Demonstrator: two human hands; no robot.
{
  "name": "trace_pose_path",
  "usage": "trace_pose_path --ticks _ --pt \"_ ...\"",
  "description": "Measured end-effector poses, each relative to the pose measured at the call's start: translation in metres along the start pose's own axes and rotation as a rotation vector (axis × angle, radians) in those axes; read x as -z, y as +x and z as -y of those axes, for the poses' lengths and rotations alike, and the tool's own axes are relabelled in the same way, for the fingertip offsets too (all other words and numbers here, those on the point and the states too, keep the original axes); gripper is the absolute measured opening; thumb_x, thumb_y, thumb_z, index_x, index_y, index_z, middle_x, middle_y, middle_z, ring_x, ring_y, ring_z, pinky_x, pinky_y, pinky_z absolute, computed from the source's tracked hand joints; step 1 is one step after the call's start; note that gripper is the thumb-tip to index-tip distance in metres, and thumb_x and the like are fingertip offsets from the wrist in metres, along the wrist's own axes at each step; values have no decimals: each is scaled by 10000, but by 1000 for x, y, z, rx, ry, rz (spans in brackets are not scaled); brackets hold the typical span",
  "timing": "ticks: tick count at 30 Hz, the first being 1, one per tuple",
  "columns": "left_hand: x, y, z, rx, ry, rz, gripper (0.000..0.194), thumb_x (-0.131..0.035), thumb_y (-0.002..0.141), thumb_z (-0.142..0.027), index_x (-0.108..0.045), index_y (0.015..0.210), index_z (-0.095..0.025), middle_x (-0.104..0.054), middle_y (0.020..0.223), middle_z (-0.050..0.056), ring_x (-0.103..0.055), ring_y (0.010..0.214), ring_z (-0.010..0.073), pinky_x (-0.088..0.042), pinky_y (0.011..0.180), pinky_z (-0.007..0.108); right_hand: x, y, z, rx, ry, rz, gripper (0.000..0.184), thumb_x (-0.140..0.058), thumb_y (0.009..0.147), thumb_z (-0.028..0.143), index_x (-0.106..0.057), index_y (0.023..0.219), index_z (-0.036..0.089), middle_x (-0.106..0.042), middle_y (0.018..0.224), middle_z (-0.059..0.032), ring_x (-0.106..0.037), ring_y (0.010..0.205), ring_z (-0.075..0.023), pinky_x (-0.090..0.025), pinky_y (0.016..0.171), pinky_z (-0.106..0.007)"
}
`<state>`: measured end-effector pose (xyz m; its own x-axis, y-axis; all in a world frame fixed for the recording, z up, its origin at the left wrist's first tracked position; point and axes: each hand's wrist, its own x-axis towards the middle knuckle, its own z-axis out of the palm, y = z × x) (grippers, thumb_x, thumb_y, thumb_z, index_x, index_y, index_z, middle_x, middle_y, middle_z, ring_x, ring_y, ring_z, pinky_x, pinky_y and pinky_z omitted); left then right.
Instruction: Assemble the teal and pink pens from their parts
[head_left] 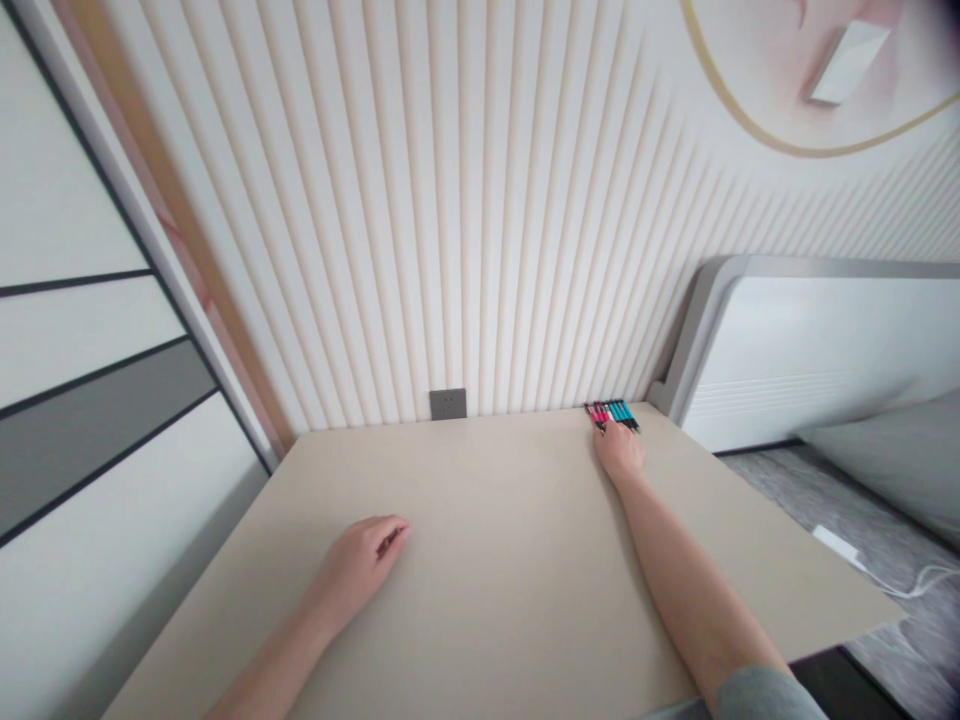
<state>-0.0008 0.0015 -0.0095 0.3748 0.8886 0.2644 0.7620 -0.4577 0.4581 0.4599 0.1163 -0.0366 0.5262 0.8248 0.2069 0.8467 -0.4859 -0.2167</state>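
A row of slim pens (621, 410), some red and some teal with dark ends, lies side by side at the back right of the table, close to the wall. My right hand (620, 450) reaches over the near end of this row, its fingers closed on a pen on the red side; the fingertips are small and partly hidden. Off to the left, my left hand (365, 557) rests on the tabletop, well apart from the pens. Its fingers are curled with the thumb against them, and I see nothing held there.
The beige table (480, 570) meets a ribbed wall with a dark socket (448, 404). At right stand a bed headboard (795, 350) and a grey pillow (900, 450); a white cable (911, 585) lies on the bed. A white-and-grey cabinet (97, 440) flanks the left.
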Motion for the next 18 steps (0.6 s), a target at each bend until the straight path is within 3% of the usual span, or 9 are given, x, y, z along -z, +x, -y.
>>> trace_pose_path --ticks 8,18 --pt "1 0 -1 18 10 29 280 -428 935 -365 -654 869 -214 -694 833 28 -621 751 185 -449 717 280 3 -5 4 49 -27 -9 329 -442 932 330 -682 1021 124 -670 1072 -194 -642 1005 -270 -439 871 -365" --pt "5 0 -6 42 19 62 299 -418 928 -374 -658 869 -205 -691 828 41 -606 755 190 -438 729 286 1 -6 2 44 -18 -2 331 -409 940 314 -677 1060 162 -658 1113 -157 -636 1012 -246 -443 861 -342"
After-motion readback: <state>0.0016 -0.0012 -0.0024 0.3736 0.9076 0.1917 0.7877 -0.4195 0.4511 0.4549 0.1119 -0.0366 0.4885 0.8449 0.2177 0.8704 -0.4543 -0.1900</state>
